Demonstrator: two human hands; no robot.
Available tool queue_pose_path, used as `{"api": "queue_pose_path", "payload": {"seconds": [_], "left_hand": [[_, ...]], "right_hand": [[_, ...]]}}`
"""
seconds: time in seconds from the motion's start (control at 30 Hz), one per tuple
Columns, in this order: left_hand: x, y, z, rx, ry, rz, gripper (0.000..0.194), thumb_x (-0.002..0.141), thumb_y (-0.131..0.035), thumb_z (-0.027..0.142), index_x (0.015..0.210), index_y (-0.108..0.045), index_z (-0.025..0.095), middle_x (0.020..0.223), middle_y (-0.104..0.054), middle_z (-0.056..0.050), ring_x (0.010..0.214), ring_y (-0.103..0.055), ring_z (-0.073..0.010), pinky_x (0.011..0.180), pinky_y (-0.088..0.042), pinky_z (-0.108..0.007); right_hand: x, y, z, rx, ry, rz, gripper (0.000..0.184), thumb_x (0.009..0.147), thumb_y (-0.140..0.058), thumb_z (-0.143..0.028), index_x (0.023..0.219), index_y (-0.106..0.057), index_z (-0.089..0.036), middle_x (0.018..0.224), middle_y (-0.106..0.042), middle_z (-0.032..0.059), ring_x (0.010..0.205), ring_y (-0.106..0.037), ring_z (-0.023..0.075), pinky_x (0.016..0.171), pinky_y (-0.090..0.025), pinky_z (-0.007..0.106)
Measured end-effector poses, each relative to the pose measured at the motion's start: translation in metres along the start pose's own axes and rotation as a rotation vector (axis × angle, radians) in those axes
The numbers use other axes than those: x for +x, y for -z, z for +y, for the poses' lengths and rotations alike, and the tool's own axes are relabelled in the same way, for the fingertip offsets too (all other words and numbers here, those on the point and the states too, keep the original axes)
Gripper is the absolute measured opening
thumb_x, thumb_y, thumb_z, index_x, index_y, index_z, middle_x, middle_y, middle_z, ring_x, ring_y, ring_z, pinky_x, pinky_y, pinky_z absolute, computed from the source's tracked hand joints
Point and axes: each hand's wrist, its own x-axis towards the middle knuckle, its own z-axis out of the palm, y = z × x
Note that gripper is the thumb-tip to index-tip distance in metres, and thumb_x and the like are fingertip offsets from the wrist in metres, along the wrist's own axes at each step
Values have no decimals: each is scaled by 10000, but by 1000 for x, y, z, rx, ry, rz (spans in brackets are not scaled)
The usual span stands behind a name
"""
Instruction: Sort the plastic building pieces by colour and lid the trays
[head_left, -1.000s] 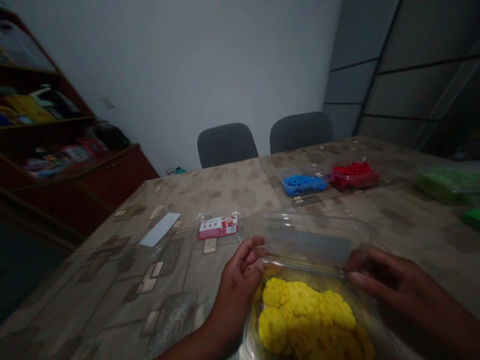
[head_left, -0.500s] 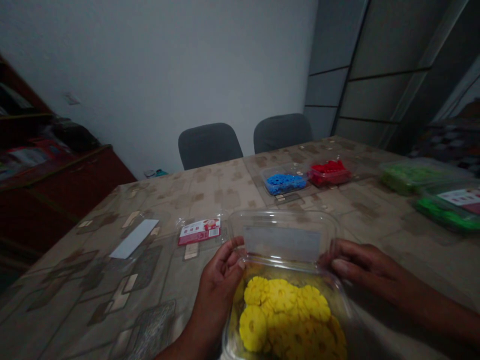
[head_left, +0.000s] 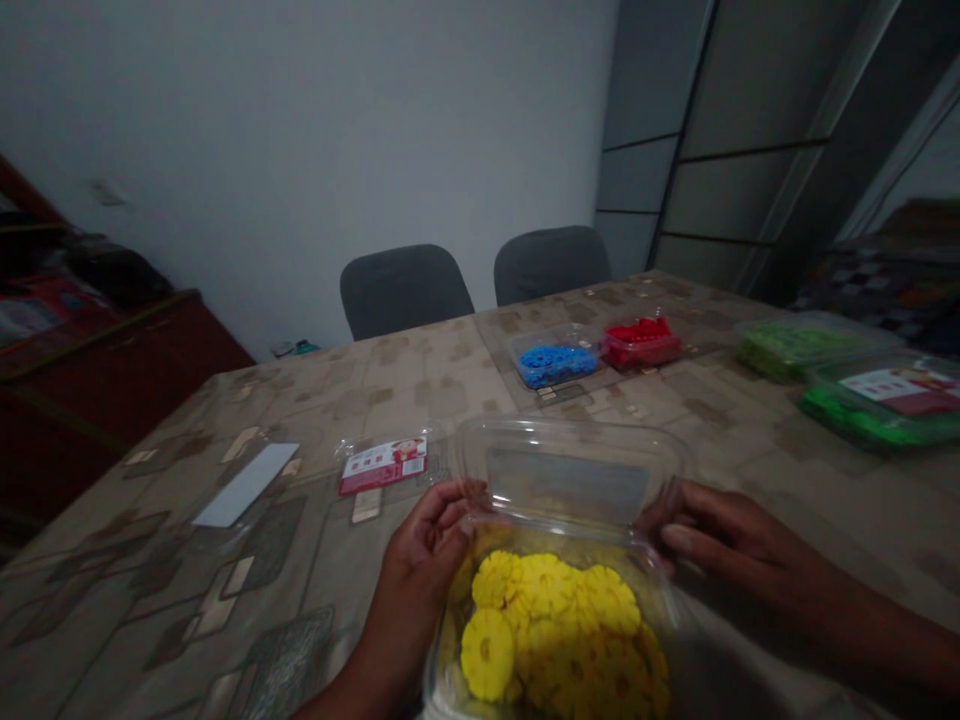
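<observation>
A clear plastic box [head_left: 441, 665] stands before me with its hinged lid [head_left: 574, 432] raised. Inside it lies a heap of yellow flower-shaped discs [head_left: 555, 625] with notched edges. My left hand [head_left: 427, 540] is closed on the left side of the box near the hinge. On the opposite side my right hand [head_left: 712, 530] grips the corner by the hinge, thumb and fingers pressed together. A pale label shows through the lid. The lower end of the box runs out of view.
Farther back are boxes of blue discs [head_left: 556, 366] and red pieces [head_left: 642, 342]. Boxes of light green [head_left: 787, 348] and bright green pieces [head_left: 862, 418] stand right. Left lie a lid with a printed label [head_left: 384, 464] and a white-labelled one [head_left: 247, 485]. Two grey chairs [head_left: 405, 290] stand behind the table.
My view has turned slightly right, so the table and background sit farther left. Both hands keep their hold on the open box, whose lid stays raised.
</observation>
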Motion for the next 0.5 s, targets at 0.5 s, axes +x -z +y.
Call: {"api": "queue_pose_path", "payload": {"seconds": [0.5], "left_hand": [[5, 3, -5, -37, -9, -52, 152, 788, -670, 194, 896, -563, 207, 849, -720, -9, 728, -704, -169, 640, -528, -240]], "right_hand": [[1, -8, 6, -48, 5, 5, 275, 939, -457, -431, 843, -611, -224, 769, -622, 25, 729, -581, 179, 637, -437, 290]]}}
